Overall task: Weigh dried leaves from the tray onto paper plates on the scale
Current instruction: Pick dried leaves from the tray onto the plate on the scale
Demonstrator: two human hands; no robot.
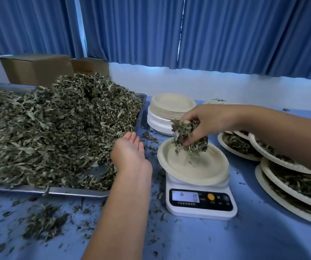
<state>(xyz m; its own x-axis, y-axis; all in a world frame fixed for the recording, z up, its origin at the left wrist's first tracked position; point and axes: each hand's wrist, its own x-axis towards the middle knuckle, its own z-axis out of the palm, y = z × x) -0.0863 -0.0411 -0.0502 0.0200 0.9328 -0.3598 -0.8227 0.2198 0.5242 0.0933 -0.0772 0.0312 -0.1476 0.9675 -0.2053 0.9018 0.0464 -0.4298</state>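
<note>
Head view: right hand (212,123) grips a leaf clump (185,133) over the plate (207,166); loosen gradually, watching the display (185,197) at six o'clock; left hand (130,152) flat, empty.

Cannot read the scale (201,211) display (185,196) (a blurred glow, one doubtful digit), nor the tiny labels under its buttons. Lose the tray (75,193) of leaves (57,128) left of the scale at the edge. Lose the filled plates (272,190) right of it likewise, partly under an arm (282,132).
</note>
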